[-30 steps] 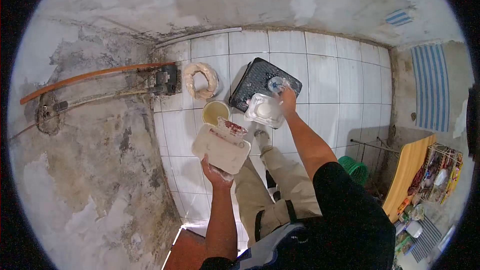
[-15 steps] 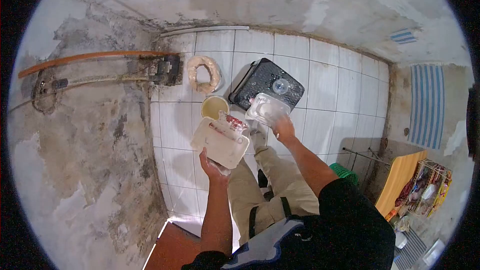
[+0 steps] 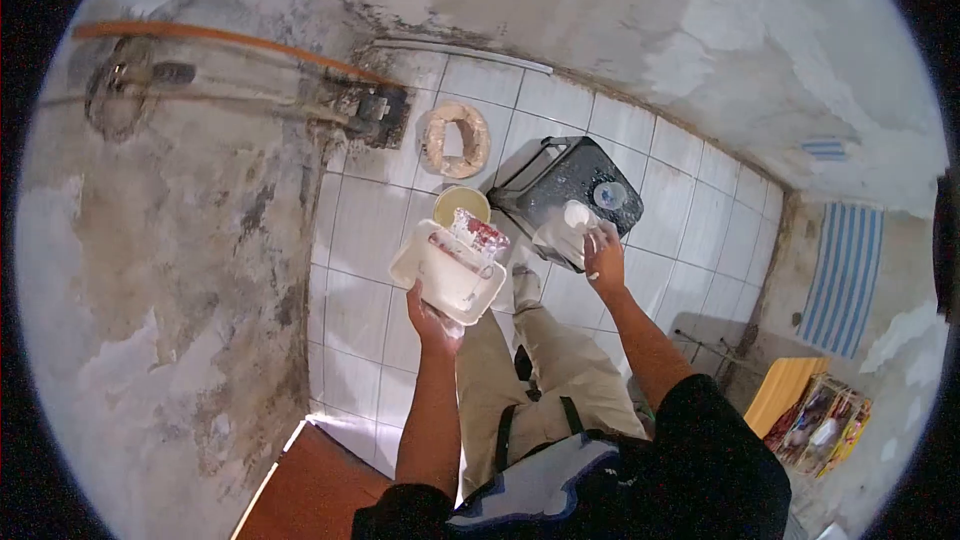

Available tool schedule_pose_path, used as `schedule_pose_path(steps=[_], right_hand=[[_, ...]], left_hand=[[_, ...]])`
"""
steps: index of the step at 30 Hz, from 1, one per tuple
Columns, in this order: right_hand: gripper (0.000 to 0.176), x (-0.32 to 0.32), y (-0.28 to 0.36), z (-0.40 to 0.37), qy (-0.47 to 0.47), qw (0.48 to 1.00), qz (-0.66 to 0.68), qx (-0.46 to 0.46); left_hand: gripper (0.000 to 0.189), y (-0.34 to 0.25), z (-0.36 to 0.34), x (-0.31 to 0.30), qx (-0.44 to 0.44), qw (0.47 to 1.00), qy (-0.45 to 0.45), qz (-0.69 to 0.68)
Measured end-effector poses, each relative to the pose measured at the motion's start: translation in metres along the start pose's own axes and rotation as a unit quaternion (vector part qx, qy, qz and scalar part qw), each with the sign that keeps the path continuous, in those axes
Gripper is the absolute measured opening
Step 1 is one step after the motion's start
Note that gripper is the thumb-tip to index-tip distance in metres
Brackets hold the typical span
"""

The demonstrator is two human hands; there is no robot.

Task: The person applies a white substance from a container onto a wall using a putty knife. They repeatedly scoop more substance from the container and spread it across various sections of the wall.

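My left hand (image 3: 434, 318) is closed on the edge of a cream plastic tray (image 3: 440, 280), holding it above the floor in front of my legs. A broad scraper (image 3: 478, 232) with red and white smears lies in the tray and sticks out over its far rim. My right hand (image 3: 604, 252), dusted white, grips a whitish plastic tub (image 3: 556, 236) tilted beside the black stool (image 3: 560, 185). The tub is smeared by motion, and its contents cannot be made out. On the stool, wet with drops, stands a clear round cup (image 3: 608, 195).
A round bucket (image 3: 462, 202) stands just beyond the tray, with an open bag with a rolled rim (image 3: 455, 140) behind it. Stained walls (image 3: 190, 290) border the tiled floor (image 3: 365, 280). A wire basket (image 3: 825, 420) of goods hangs at right; a brown panel (image 3: 310, 490) is lower left.
My right hand has turned the tub on edge and moved slightly right, over the stool's near side. The tray tilts a little differently in my left hand. The camera view has rotated.
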State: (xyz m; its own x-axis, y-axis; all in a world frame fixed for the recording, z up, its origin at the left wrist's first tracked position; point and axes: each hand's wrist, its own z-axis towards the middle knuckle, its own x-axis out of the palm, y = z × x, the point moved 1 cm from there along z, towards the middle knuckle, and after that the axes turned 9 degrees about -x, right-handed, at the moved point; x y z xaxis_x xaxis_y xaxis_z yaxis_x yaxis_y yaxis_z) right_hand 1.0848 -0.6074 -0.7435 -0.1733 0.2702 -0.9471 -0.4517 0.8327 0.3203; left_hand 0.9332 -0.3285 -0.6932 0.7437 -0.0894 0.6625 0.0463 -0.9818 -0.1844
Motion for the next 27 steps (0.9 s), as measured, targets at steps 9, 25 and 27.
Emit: schedule_pose_path(steps=[9, 25, 27], right_hand=[[0.038, -0.122, 0.151, 0.064, -0.055, 0.968, 0.11, -0.218], [0.068, -0.194, 0.342, 0.141, 0.148, 0.951, -0.01, -0.273], [0.067, -0.206, 0.362, 0.148, 0.187, 0.914, -0.08, -0.351]], left_hand=[[0.062, -0.062, 0.012, 0.05, 0.001, 1.0, 0.027, -0.004], [0.058, -0.135, -0.011, 0.099, -0.039, 0.997, 0.067, 0.0], [0.055, -0.141, -0.014, 0.099, -0.036, 0.997, 0.074, 0.01]])
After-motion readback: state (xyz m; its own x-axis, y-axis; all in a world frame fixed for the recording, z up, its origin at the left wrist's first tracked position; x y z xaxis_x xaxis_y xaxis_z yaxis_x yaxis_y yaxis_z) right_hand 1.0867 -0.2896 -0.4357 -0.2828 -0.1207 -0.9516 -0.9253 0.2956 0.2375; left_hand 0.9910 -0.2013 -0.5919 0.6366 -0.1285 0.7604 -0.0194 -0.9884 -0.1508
